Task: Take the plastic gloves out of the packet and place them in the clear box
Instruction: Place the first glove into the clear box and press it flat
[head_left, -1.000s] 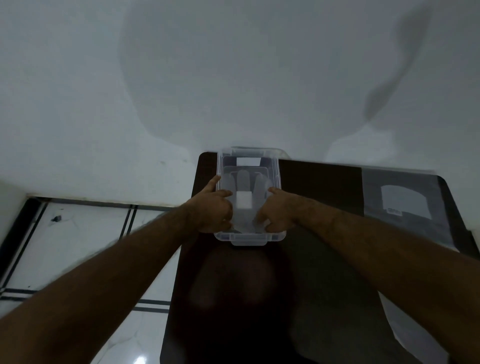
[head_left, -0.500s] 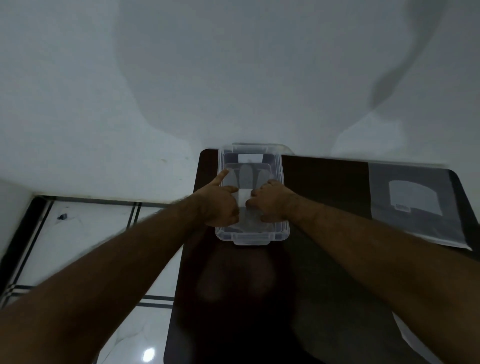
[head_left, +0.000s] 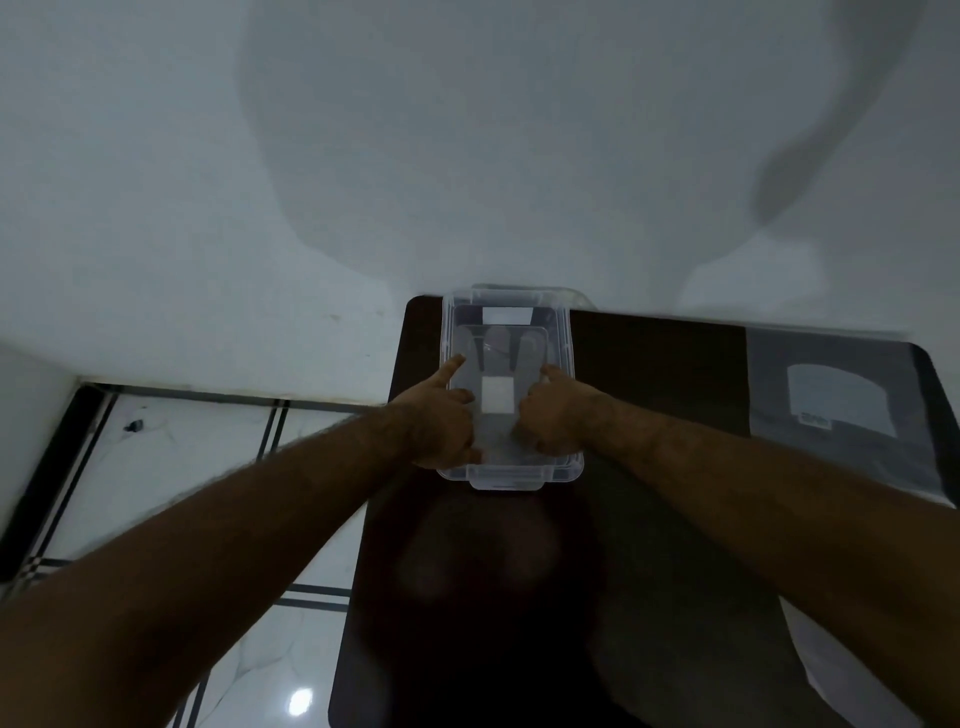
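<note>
Both forearms reach over the dark surface. The left hand and right hand, fingers curled and forefingers extended, press the plastic gloves down inside the clear box. The packet (lying flat) sits well apart, far right.

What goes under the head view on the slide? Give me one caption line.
Both hands, left hand and right hand, press plastic gloves into the clear box on a dark table.
</note>
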